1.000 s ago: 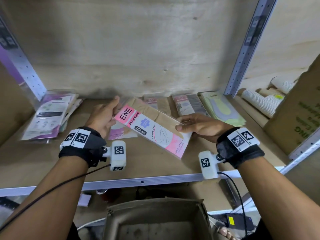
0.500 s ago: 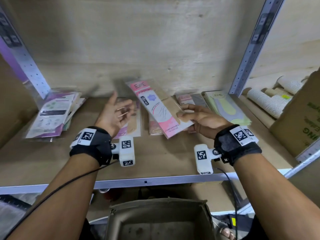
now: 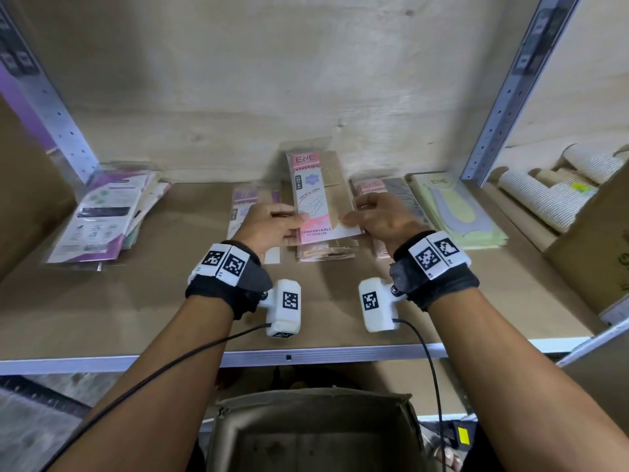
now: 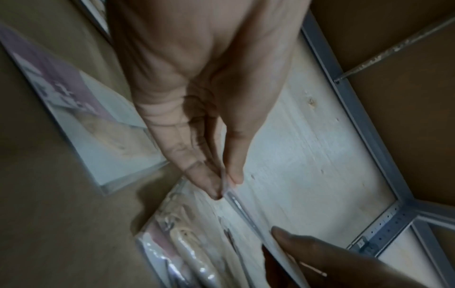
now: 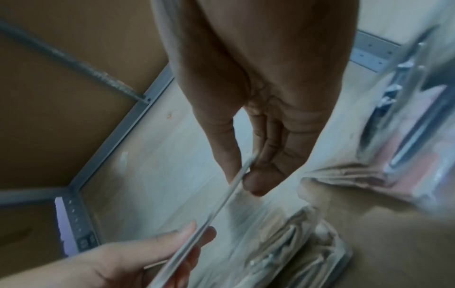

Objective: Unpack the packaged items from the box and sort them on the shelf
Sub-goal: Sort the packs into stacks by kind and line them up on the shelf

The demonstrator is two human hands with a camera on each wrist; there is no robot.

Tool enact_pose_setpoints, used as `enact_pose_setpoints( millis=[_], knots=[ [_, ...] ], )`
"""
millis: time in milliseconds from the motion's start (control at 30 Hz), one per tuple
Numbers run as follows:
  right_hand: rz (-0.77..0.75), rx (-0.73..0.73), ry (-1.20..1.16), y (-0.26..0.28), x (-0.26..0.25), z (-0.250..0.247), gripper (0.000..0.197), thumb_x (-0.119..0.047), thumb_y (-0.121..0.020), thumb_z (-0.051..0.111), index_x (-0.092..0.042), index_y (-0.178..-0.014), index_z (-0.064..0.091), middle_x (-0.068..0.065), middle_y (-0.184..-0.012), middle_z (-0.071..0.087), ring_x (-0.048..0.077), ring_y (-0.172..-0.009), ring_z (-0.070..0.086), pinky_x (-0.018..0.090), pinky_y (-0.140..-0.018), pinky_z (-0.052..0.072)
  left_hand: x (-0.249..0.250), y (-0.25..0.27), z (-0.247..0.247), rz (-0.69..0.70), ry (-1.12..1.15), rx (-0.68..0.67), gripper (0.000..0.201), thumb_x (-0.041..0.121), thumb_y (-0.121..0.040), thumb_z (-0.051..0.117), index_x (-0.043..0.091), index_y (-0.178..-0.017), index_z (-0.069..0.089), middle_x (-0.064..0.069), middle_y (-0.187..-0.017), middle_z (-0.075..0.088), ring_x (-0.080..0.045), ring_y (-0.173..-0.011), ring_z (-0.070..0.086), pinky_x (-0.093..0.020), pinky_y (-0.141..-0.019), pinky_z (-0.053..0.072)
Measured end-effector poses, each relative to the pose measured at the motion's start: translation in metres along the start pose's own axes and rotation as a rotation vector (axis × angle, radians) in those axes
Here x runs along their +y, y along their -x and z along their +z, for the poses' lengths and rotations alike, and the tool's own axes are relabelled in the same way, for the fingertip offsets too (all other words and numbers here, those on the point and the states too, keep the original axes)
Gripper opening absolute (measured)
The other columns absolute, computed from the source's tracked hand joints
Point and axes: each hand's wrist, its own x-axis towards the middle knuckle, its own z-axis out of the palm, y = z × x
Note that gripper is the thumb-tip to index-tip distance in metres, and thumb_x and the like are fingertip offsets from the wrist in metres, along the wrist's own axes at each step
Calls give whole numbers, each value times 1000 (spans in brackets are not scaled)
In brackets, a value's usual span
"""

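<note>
Both hands pinch my pink stocking packet by its near end: left hand on the left edge, right hand on the right, thumb above and fingers below. I see it held over a pile of like packets on the shelf, box below.

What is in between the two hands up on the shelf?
The pink stocking packet. The left hand pinches one side edge and the right hand pinches the other, above a pile of similar packets. The head view shows it best.
</note>
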Motion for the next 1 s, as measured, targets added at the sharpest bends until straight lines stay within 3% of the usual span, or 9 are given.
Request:
enact_pose_setpoints(
  millis=[100,167,333,400,533,733,833,900,1000],
  knots=[
    [0,50,243,-9,1,3,50,-5,-74,82,-7,-119,62,11,-111,67,22,-89,67,29,-71,59,-3,-5,0,-25,-62,38,32,-1,-89,69,-8,-118,61,-20,-110,71,-19,-78,73,-24,-58,61],
    [10,68,344,-12,4,5,55,-10,-72,85,-9,-122,61,10,-116,65,24,-103,66,34,-89,56,-4,-10,-1,-52,-131,28,32,-2,-90,67,-10,-121,61,-23,-115,70,-25,-86,73,-28,-64,63],
    [-7,102,471,-10,3,7,46,-11,-72,86,-6,-112,65,7,-106,64,21,-95,64,29,-79,55,-4,-18,1,-85,-221,8,37,-4,-90,66,-13,-125,57,-26,-121,66,-36,-104,70,-39,-86,59],
    [-15,117,509,-8,2,7,43,-11,-72,86,-6,-110,67,6,-103,64,19,-93,61,26,-77,52,-3,-19,2,-84,-229,13,38,-4,-88,69,-14,-123,58,-26,-119,68,-36,-101,71,-41,-86,59],
    [-24,106,525,-3,1,8,41,-10,-73,85,-4,-109,67,12,-109,68,26,-101,67,36,-90,57,-3,-20,3,-74,-240,33,42,-5,-85,71,-15,-123,57,-28,-118,67,-37,-99,71,-38,-79,61],
    [-21,110,543,1,-2,9,42,-8,-76,83,-2,-113,65,16,-114,67,30,-105,66,41,-94,56,-5,-22,3,-57,-292,56,40,0,-83,76,-9,-118,61,-25,-114,70,-34,-93,74,-41,-80,61],
    [-46,132,555,2,-2,9,41,-9,-79,80,-3,-116,63,14,-116,66,28,-104,66,40,-92,56,-5,-24,-3,-24,-381,110,29,14,-83,79,3,-108,70,-16,-101,75,-27,-84,75,-40,-80,62],
    [-103,158,594,4,-4,11,42,-15,-84,76,-8,-123,61,10,-121,64,24,-109,64,37,-97,53,-2,-22,-14,13,-449,193,12,28,-83,79,18,-88,73,-6,-90,77,-22,-79,75,-38,-80,62],
    [-288,213,646,10,-14,16,35,-18,-89,70,-13,-123,65,4,-120,65,18,-109,61,32,-100,50,2,-18,-39,16,-502,315,13,30,-83,75,24,-73,71,-4,-99,77,-24,-89,73,-38,-89,59]
  ],
)
